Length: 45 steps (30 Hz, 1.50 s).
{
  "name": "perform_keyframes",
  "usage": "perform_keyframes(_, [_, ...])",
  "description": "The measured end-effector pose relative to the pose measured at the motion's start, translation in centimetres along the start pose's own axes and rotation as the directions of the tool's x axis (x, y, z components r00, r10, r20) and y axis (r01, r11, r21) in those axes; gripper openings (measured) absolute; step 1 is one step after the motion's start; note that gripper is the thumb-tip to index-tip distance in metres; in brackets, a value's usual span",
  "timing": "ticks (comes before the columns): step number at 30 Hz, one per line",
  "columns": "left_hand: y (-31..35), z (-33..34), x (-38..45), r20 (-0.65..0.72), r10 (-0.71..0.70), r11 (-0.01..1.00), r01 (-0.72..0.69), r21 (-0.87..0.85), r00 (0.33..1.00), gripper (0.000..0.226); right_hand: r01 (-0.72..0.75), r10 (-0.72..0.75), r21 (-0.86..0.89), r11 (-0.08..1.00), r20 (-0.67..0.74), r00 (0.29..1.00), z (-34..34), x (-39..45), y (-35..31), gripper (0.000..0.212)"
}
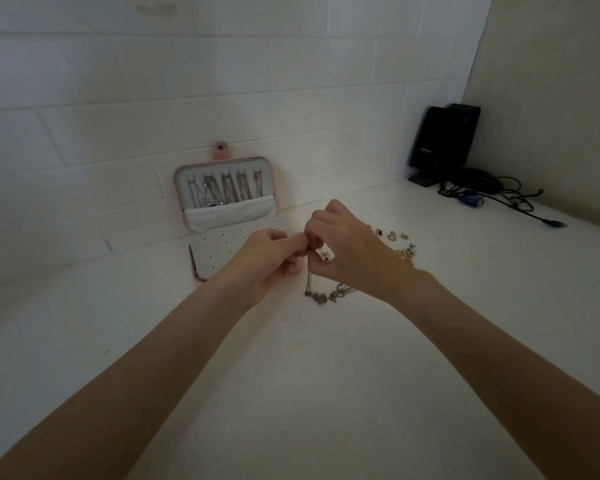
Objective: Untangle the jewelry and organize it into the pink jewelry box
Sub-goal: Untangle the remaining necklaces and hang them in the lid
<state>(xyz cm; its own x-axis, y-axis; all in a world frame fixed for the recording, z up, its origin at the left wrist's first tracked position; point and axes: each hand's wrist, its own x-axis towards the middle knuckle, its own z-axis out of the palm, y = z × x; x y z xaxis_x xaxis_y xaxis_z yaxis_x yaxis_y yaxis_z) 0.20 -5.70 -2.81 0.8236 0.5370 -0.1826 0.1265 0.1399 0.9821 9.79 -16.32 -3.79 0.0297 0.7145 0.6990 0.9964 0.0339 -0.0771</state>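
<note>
Looks like we're mid-untangle here. Nearest on the tabletop is the knotted chain clump, lying just under the right hand, with one strand running up into the fingers. Both hands are closed in a pinch on that chain; the left hand meets the right fingertip to fingertip. Next move probably wants a gentle pull apart, not a yank, or the knot tightens.

Just past the right hand sit loose rings and earrings, not yet sorted. Furthest back, against the wall edge, the pink jewelry box stands open, with several necklaces already hung in its lid.
</note>
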Motion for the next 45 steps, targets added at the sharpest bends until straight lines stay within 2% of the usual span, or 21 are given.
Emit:
perform_keyframes(2, [-0.1,0.0,0.0,0.037,-0.107,0.989,0.110,-0.096,0.994,0.006,-0.004,0.005,0.010,1.000,-0.033,0.999,0.2,-0.2,-0.1,0.021])
perform_keyframes(3, [-0.2,0.0,0.1,0.050,-0.154,0.976,0.160,-0.148,0.987,0.010,-0.011,0.012,0.026,1.000,-0.042,0.999,0.2,-0.3,-0.1,0.021])
perform_keyframes(5, [-0.4,0.0,0.2,0.063,-0.183,0.962,0.192,-0.196,0.981,0.012,-0.017,0.018,0.054,0.998,-0.026,0.999,0.3,-0.3,-0.2,0.020])
perform_keyframes(10, [-0.5,0.3,0.0,0.043,-0.140,0.976,0.145,-0.164,0.989,0.012,-0.073,0.079,0.118,0.990,-0.045,0.996,0.3,-0.7,-0.1,0.015])
perform_keyframes(13, [-0.5,0.6,-0.1,0.039,-0.042,0.978,0.049,-0.204,0.998,0.009,-0.109,0.124,0.120,0.987,-0.126,0.984,0.7,-0.7,-0.2,0.013])
perform_keyframes(16, [-0.8,0.7,-0.2,0.016,0.050,0.962,-0.044,-0.269,0.999,0.010,-0.198,0.235,0.200,0.960,-0.187,0.954,1.0,-0.6,-0.5,0.015])
perform_keyframes(19, [-0.7,0.6,-0.3,-0.022,0.077,0.951,-0.080,-0.300,0.997,0.009,-0.211,0.245,0.209,0.955,-0.152,0.957,0.8,-0.8,-0.4,0.014])
perform_keyframes(21, [-0.3,0.4,-0.3,-0.056,0.100,0.960,-0.111,-0.257,0.993,0.009,-0.219,0.248,0.205,0.954,-0.129,0.960,0.5,-0.9,-0.1,0.009])
perform_keyframes(25, [0.1,0.4,-0.6,-0.092,0.119,0.968,-0.137,-0.212,0.989,0.011,-0.265,0.322,0.285,0.921,-0.177,0.930,-0.3,-0.6,0.0,0.007])
perform_keyframes(32, [-0.1,0.7,-0.6,-0.107,0.138,0.973,-0.155,-0.169,0.985,0.021,-0.205,0.227,0.158,0.966,-0.131,0.965,-0.6,0.1,0.3,0.005])
perform_keyframes(36, [-0.1,0.7,-0.6,-0.131,0.148,0.986,-0.156,-0.055,0.980,0.020,-0.068,0.072,0.053,0.996,-0.080,0.994,-0.6,0.4,0.4,0.013])
perform_keyframes(40, [0.1,0.3,-0.5,-0.036,0.087,0.996,-0.088,-0.019,0.996,0.017,0.065,-0.066,-0.037,0.997,-0.021,0.998,-0.6,0.5,0.4,0.018])
perform_keyframes(42, [0.0,0.3,-0.4,0.021,0.017,0.995,-0.015,-0.099,1.000,0.012,0.037,-0.037,-0.013,0.999,-0.020,0.999,-0.5,0.3,0.2,0.020])
perform_keyframes(45, [-0.3,0.7,-0.5,0.084,-0.154,0.950,0.171,-0.261,0.984,0.021,-0.039,0.038,-0.005,0.999,-0.079,0.996,0.3,-0.2,-0.2,0.014])
